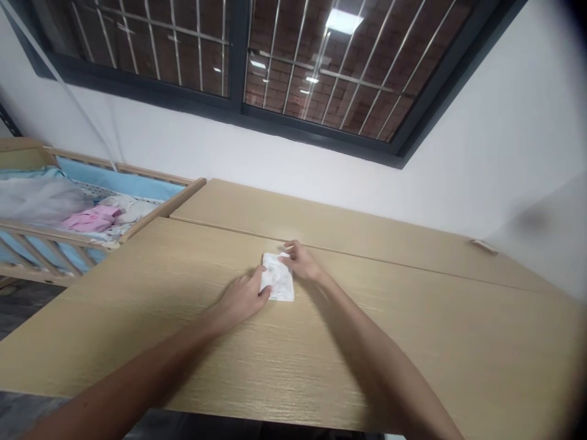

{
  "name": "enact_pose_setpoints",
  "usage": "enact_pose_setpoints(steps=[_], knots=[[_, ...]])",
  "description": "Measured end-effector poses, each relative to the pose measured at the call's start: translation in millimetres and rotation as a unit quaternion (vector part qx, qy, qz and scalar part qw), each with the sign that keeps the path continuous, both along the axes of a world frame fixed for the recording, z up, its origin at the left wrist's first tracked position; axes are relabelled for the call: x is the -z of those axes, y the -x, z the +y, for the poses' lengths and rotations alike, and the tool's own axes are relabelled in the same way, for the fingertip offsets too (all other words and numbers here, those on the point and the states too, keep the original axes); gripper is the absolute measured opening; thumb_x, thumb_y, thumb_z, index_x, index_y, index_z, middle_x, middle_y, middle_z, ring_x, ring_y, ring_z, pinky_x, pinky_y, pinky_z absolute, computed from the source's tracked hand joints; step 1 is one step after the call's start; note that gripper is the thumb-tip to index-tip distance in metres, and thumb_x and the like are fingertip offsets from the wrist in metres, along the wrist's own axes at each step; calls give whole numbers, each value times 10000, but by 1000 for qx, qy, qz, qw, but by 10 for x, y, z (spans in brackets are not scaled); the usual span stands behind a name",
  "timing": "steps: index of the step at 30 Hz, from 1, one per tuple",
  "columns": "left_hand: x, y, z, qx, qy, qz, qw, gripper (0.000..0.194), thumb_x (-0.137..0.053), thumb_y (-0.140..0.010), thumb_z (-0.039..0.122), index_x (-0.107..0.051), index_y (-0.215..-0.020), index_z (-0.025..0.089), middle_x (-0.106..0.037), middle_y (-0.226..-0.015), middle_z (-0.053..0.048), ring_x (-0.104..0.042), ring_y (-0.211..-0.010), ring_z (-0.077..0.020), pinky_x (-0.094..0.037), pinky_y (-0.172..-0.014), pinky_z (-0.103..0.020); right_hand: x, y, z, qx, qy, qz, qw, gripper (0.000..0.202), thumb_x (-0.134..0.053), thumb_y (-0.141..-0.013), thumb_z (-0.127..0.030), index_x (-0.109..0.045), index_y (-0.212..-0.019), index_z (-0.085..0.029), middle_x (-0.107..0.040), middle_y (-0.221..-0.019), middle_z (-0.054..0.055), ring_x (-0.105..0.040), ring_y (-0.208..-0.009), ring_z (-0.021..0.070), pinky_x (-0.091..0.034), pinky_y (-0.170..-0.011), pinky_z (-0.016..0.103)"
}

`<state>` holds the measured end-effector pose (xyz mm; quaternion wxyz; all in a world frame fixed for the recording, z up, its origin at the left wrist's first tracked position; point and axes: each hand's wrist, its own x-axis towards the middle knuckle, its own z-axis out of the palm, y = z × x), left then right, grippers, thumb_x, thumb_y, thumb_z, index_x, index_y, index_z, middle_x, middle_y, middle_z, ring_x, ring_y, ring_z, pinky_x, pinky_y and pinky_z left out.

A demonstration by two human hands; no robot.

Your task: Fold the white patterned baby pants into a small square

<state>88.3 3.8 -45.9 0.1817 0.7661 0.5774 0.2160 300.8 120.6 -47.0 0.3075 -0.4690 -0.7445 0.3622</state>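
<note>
A small, flat white packet (279,280) with faint grey marks lies on the wooden tabletop, its surface slightly wrinkled. My left hand (245,294) holds its left edge, with the thumb at the lower left corner and the fingers curled along the side. At the upper right corner, my right hand (300,261) pinches the packet with the thumb on top and the fingers bent past the far edge. Whether it is a folded cloth, a pad or a wrapper I cannot tell.
The pale wooden table (151,293) meets a raised or separate board (321,220) along the wall. To the left stands a wooden crib (156,211) with blue lining and a pink cloth (94,217). A barred window (238,67) is above. A small pale object (484,246) lies far right.
</note>
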Motion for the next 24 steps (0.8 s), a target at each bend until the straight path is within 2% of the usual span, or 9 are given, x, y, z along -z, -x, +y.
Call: enact_pose_setpoints(steps=[4, 7, 9, 12, 15, 17, 20, 24], knots=[[-70, -33, -93, 18, -108, 96, 989, 273, -466, -1002, 342, -583, -1151, 145, -680, -1071, -157, -640, -1029, -349, -500, -877, -478, 58, -11, 3, 6, -67, -23, 997, 372, -643, -902, -395, -544, -1187, -177, -658, -1158, 126, -669, -910, 208, -558, -767, 357], [-70, -81, -176, 95, -182, 75, 976, 292, -490, -993, 349, -610, -1179, 159, -641, -1203, -157, -601, -1112, -328, -498, -944, -482, -49, -6, -132, 4, -120, -48, 992, 394, -537, -991, -418, -530, -1313, -190, -614, -1326, 154, -637, -1153, 254, -524, -967, 446], [-36, -128, -227, 152, -210, 45, 965, 326, -511, -980, 313, -594, -1254, 157, -616, -1297, -148, -578, -1190, -304, -482, -1018, -464, -158, 27, -298, -31, -163, -76, 983, 428, -461, -1037, -438, -511, -1400, -217, -564, -1433, 143, -543, -1321, 266, -437, -1100, 489], [58, -208, -290, 206, -217, 34, 954, 337, -514, -975, 271, -607, -1263, 123, -641, -1292, -154, -586, -1220, -286, -464, -1078, -433, -306, 114, -612, -138, -199, -129, 962, 475, -373, -1073, -452, -482, -1488, -249, -451, -1568, 98, -380, -1472, 250, -287, -1219, 502], [167, -269, -338, 235, -192, 63, 951, 273, -499, -980, 265, -679, -1147, 145, -719, -1139, -131, -674, -1055, -296, -530, -985, -457, -357, 184, -868, -256, -181, -174, 933, 508, -305, -1091, -460, -374, -1566, -295, -328, -1642, 26, -247, -1536, 210, -193, -1263, 482], [219, -292, -358, 240, -181, 79, 951, 270, -487, -979, 262, -697, -1112, 158, -739, -1075, -121, -700, -969, -306, -561, -919, -479, -331, 187, -937, -305, -148, -192, 921, 530, -271, -1094, -479, -314, -1589, -294, -294, -1651, 6, -212, -1546, 195, -161, -1275, 462], [250, -310, -371, 235, -180, 83, 952, 278, -484, -972, 269, -702, -1097, 149, -740, -1051, -130, -706, -959, -305, -584, -881, -467, -262, 134, -874, -329, -108, -203, 916, 570, -233, -1088, -522, -324, -1587, -261, -300, -1644, 17, -198, -1549, 201, -139, -1282, 436], [269, -322, -369, 210, -211, 102, 949, 384, -510, -962, 335, -669, -1191, 71, -710, -1153, -190, -666, -1120, -335, -573, -951, -447, -222, 54, -620, -319, -92, -210, 920, 569, -231, -1081, -549, -261, -1599, -316, -227, -1662, -29, -140, -1561, 198, -88, -1290, 430]])
